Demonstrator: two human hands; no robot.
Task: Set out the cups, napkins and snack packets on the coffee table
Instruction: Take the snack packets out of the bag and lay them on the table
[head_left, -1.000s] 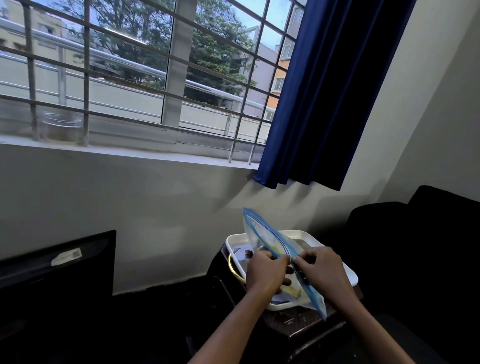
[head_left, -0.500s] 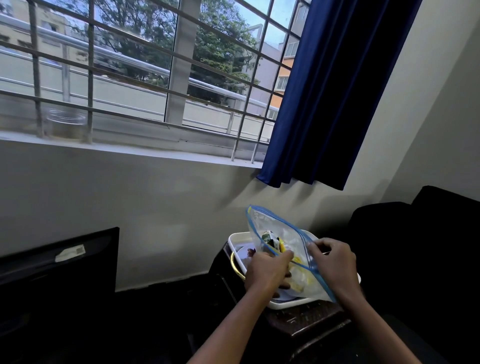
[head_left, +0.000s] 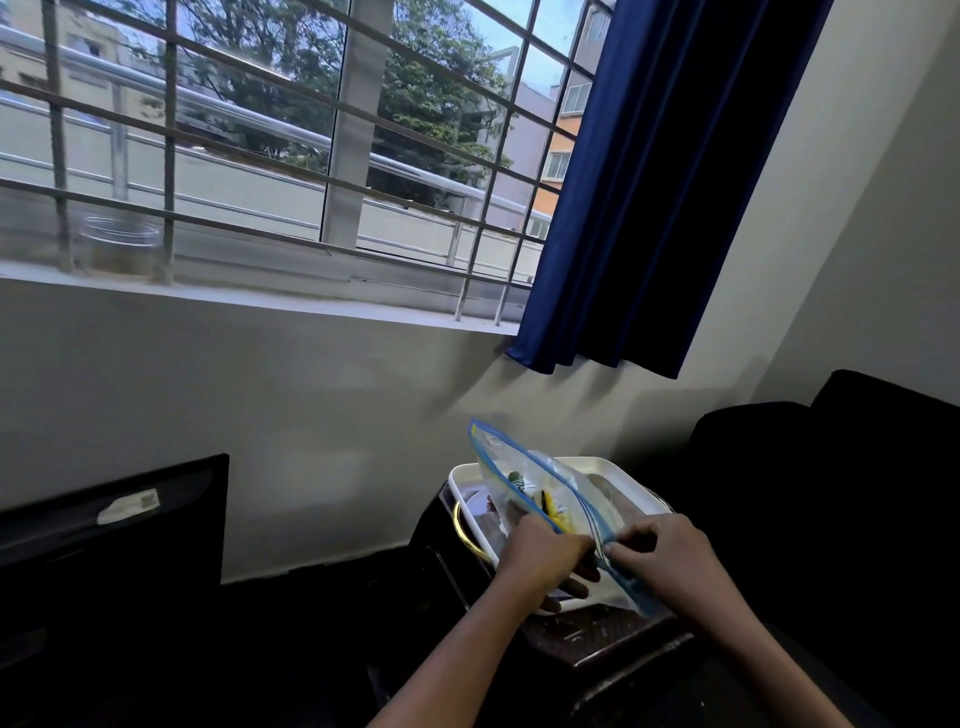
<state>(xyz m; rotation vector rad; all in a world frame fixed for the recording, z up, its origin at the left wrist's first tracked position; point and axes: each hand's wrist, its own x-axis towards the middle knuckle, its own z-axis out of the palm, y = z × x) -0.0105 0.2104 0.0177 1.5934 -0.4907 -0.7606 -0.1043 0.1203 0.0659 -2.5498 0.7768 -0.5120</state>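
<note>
Fingers (head_left: 621, 546) of both our hands pinch the blue-zippered clear plastic bag (head_left: 524, 470) of snack packets at its near mouth, its long axis running up-left over the white rectangular tray (head_left: 618, 466), left hand (head_left: 543, 553) nearer the packets.

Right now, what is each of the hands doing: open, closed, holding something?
Left hand: pinches the blue-edged mouth of the clear plastic zip bag.
Right hand: pinches the other side of the same bag mouth.
</note>
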